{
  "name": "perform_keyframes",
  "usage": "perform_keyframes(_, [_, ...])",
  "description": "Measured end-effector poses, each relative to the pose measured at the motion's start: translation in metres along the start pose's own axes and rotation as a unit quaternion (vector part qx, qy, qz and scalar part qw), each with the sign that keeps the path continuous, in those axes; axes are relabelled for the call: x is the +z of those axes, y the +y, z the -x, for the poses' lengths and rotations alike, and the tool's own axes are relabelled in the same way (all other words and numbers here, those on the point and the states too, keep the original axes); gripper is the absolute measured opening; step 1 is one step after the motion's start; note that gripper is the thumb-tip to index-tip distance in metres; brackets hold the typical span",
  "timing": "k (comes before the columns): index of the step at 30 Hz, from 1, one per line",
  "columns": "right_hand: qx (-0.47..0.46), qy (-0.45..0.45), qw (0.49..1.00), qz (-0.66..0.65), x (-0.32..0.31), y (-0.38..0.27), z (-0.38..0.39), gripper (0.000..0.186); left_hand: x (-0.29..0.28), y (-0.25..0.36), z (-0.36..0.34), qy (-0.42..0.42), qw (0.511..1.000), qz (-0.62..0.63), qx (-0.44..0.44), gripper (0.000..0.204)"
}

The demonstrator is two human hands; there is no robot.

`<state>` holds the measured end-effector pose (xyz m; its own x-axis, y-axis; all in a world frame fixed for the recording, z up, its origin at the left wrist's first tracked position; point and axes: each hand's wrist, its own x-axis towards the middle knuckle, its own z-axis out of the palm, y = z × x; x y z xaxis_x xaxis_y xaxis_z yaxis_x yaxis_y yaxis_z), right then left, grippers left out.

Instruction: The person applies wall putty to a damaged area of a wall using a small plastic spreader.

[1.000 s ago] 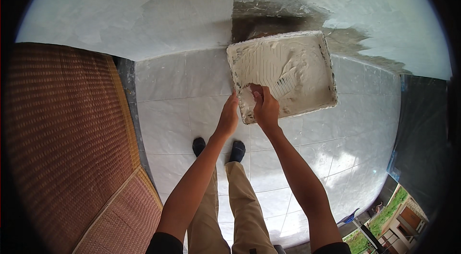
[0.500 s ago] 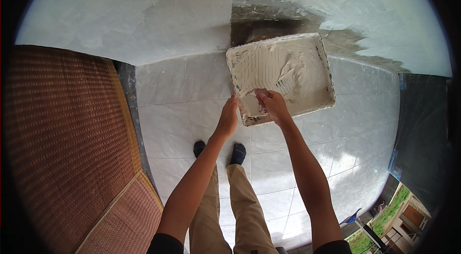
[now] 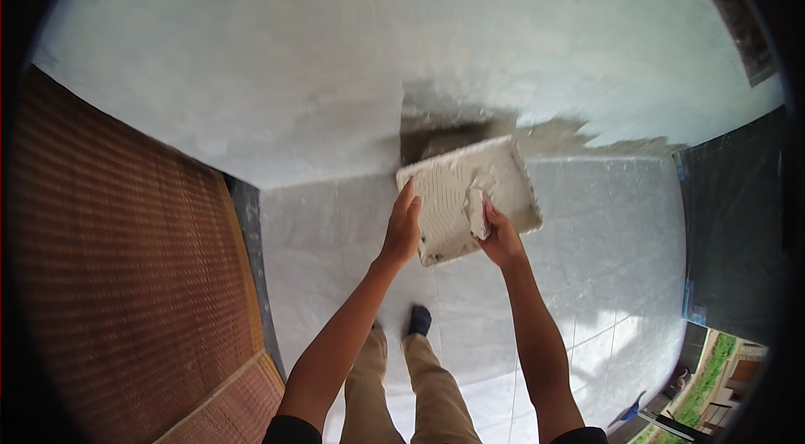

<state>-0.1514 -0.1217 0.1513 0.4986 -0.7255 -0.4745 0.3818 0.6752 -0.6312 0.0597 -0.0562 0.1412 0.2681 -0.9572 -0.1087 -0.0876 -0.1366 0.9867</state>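
A paint tray [image 3: 444, 192] with a ribbed bed, coated in pale cream paste, is out in front of me. My left hand [image 3: 402, 226] is closed on its left edge, fingertips along the rim. My right hand [image 3: 499, 234] grips a flat scraper [image 3: 476, 209] smeared with the same paste, over the middle-right of the tray. The scraper's exact shape is hidden by the paste and my fingers. Behind the tray is a wall [image 3: 335, 67] of pale plaster with a dark rough patch [image 3: 428, 125] low on it.
Woven brown mats [image 3: 134, 259] line the left side. I stand on grey tiles [image 3: 587, 234], my socked foot [image 3: 419, 318] below the tray. A dark sheet [image 3: 734, 226] is at the right, with a blue-handled object [image 3: 633, 410] and some grass [image 3: 704, 381] at lower right.
The view has tilted up toward the wall, and the tray sits lower in the picture. The scraper has moved from the tray's near-left corner to its middle-right, carrying paste.
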Motion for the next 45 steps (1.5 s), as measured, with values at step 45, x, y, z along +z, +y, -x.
perform_keyframes(45, [-0.851,-0.148,0.407,0.298,0.880,-0.450,0.208,0.032,-0.506,0.749,-0.028,0.346,0.651,-0.297,0.607,0.058])
